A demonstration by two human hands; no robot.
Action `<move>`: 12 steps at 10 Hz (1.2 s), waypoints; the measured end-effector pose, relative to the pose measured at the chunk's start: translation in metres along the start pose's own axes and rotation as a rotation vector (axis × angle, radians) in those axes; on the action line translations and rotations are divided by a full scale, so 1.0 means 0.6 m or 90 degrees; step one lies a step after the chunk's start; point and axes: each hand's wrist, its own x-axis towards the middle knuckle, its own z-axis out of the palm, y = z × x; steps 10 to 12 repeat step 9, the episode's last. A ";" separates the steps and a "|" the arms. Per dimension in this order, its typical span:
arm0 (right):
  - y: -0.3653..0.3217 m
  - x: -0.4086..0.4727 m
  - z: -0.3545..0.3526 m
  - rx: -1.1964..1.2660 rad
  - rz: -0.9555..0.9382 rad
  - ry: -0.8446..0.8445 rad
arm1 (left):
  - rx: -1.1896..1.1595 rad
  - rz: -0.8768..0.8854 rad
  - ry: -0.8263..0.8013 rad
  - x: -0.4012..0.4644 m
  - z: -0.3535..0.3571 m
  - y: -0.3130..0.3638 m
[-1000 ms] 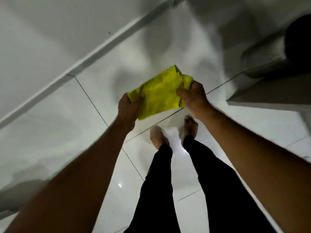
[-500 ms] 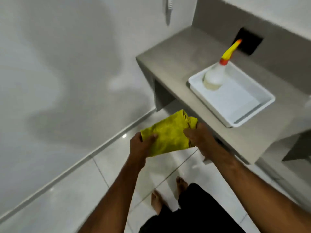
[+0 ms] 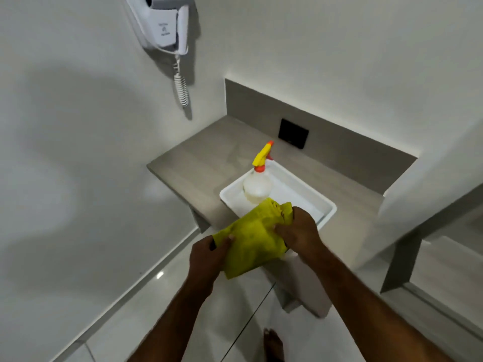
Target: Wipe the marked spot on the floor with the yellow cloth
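Note:
The folded yellow cloth (image 3: 251,239) is held in the air between both hands, just in front of the counter edge. My left hand (image 3: 206,259) grips its lower left corner. My right hand (image 3: 300,236) pinches its upper right side. The white tiled floor (image 3: 162,327) shows below the arms; no marked spot is visible on it.
A grey counter (image 3: 198,165) carries a white tray (image 3: 328,209) with a spray bottle (image 3: 257,185) standing in it. A wall-mounted hair dryer (image 3: 166,24) hangs at the upper left. A black wall plate (image 3: 293,133) sits behind the counter. One bare foot (image 3: 273,346) is at the bottom.
The view has tilted up from the floor to the counter and wall. Both hands have kept hold of the cloth and now hold it near the tray.

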 end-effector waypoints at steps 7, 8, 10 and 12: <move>0.160 0.256 -0.037 -0.449 -0.134 0.044 | 1.035 0.087 -0.077 0.156 0.277 0.051; 0.163 0.241 -0.038 -0.523 -0.166 0.036 | 1.042 0.129 -0.055 0.155 0.276 0.059; 0.155 0.240 -0.022 -0.621 -0.232 0.099 | 0.974 0.222 -0.021 0.152 0.251 0.060; 0.155 0.240 -0.022 -0.621 -0.232 0.099 | 0.974 0.222 -0.021 0.152 0.251 0.060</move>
